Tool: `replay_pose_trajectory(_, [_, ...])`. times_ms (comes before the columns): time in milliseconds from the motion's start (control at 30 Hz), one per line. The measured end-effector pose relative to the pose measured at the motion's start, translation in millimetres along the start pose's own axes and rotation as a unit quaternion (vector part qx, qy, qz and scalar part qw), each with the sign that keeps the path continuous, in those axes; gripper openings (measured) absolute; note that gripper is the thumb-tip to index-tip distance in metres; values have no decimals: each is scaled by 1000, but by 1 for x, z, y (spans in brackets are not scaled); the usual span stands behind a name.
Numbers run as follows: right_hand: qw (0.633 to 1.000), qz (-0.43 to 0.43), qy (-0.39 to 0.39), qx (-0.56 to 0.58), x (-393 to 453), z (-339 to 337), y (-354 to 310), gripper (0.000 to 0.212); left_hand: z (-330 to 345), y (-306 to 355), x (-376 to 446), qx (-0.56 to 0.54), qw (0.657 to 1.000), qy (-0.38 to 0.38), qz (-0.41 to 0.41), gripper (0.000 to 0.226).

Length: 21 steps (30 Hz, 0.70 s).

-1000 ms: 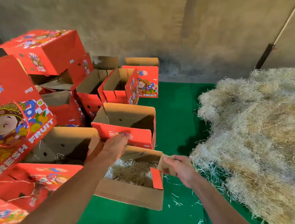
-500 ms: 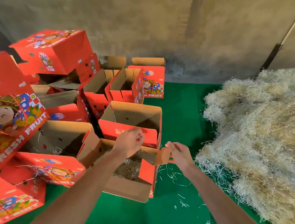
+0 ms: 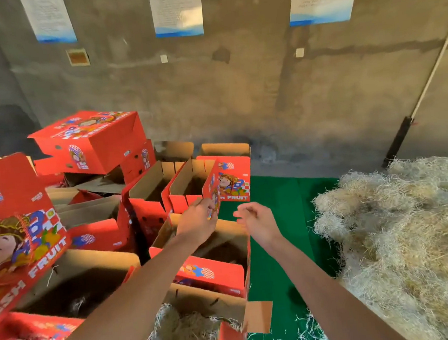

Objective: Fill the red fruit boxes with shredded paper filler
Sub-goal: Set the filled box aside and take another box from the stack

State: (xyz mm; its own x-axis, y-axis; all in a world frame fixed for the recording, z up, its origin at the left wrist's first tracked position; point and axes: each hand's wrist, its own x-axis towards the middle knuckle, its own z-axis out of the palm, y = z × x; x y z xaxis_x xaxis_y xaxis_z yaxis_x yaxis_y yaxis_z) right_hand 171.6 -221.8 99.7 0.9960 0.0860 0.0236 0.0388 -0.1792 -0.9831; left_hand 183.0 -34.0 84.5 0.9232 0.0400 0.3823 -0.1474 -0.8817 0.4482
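Forward and low, both bare forearms reach out over a cluster of open red printed cardboard fruit boxes. The left hand (image 3: 197, 221) has its grip pinched on the lower edge of a red side flap (image 3: 212, 195) of one empty box in the back row, knuckles up. The right hand (image 3: 257, 221) hovers beside it, touching nothing, fingers loosely curled and spread apart. Nearest the camera, one red box with plain brown inner walls (image 3: 201, 331) holds a tangled nest of pale shredded paper filler; the box just behind it (image 3: 211, 252) looks dark and empty. To the right, on the green floor mat (image 3: 281, 219), lies a big heap of straw-coloured, wiry shredded paper (image 3: 402, 241) — loose strands trail off its edge.
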Motion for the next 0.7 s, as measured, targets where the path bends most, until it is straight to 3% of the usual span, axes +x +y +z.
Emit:
replay_pose_trajectory(167, [1000,-7,-18,-16,49,25,-8,13,5,-37,59,39,998,-32,-43,31])
replay_pose_trajectory(333, [1000,17,-13,-23,94,41,1,10,26,-68,119,20,988,-76,-133,59])
replay_pose_trajectory(467, [999,26,-11,-19,130,46,15,8,50,-85,158,12,979,-114,-169,69])
replay_pose_trajectory(567, [999,38,-11,-17,149,48,30,9,69,-97,178,-7,968,-159,-194,69])
replay_pose_trajectory(700, [998,52,-2,-24,161,45,47,11,93,-109,188,-4,961,-212,-179,40])
